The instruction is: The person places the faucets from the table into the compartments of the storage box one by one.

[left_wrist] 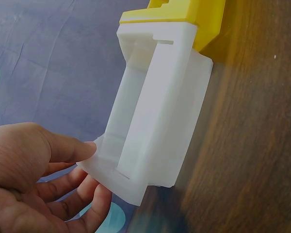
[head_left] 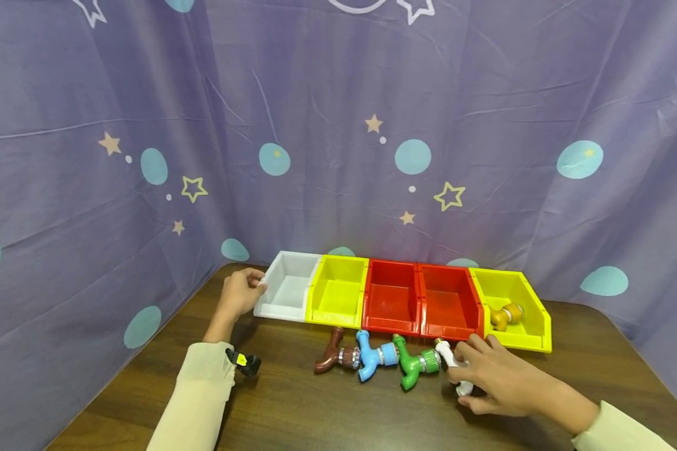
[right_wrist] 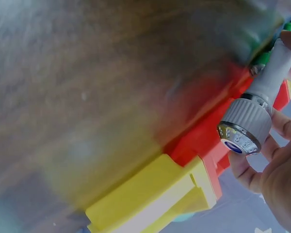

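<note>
My left hand (head_left: 241, 293) pinches the outer side rim of the white bin (left_wrist: 157, 111), thumb on one face and fingers behind. In the head view my right hand (head_left: 499, 379) holds a white plastic tap (right_wrist: 254, 104), its fingers partly covering it. The ribbed grey-white knob of the tap shows between the fingers in the right wrist view. Left of it on the table lie a green tap (head_left: 414, 362), a light blue tap (head_left: 374, 356) and a brown tap (head_left: 334, 354). An orange-yellow tap (head_left: 506, 316) rests inside the right-hand yellow bin (head_left: 543, 322).
Bins stand side by side along the back of the wooden table (head_left: 293, 407): the white one, a yellow bin (head_left: 338, 300), a red bin (head_left: 392, 304), another red bin (head_left: 448, 307), then the yellow one with the tap. A patterned purple curtain (head_left: 327, 125) hangs close behind them.
</note>
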Tool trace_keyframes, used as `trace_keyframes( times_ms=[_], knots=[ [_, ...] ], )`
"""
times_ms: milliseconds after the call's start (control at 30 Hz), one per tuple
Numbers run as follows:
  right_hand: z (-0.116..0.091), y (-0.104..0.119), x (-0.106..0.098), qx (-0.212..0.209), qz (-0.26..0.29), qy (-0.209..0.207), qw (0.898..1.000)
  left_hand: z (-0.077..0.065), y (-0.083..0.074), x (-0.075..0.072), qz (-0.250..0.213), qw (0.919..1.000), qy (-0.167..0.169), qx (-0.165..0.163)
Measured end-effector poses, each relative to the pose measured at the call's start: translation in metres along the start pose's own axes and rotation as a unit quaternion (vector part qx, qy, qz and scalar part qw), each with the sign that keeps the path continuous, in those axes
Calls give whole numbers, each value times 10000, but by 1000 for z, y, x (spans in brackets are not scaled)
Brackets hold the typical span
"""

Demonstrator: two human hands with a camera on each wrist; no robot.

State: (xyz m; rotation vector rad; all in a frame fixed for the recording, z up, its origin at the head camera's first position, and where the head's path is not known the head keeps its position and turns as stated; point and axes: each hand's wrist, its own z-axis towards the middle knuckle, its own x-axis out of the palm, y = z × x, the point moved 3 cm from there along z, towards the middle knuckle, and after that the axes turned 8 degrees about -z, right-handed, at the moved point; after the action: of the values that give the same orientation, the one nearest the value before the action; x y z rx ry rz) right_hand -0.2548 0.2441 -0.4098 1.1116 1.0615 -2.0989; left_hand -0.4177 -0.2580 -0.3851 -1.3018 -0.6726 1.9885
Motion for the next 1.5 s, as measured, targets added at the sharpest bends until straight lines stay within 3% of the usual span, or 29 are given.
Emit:
trace_keyframes(
  times_ms=[333,667,1133,1500],
  knots=[
    [11,-14,-14,-34,-189,-116,9997,-1,3,-2,62,10000,10,-71],
    [27,-41,-22,295,-365,209,9987,-1,3,0,72,10000,37,-24],
    [50,-68,3,809,-185,452,9955,-2,4,0,56,10000,32,-59],
    [67,-84,19,1367,302,782,9871,-1,2,0,25,10000,7,0]
  ],
)
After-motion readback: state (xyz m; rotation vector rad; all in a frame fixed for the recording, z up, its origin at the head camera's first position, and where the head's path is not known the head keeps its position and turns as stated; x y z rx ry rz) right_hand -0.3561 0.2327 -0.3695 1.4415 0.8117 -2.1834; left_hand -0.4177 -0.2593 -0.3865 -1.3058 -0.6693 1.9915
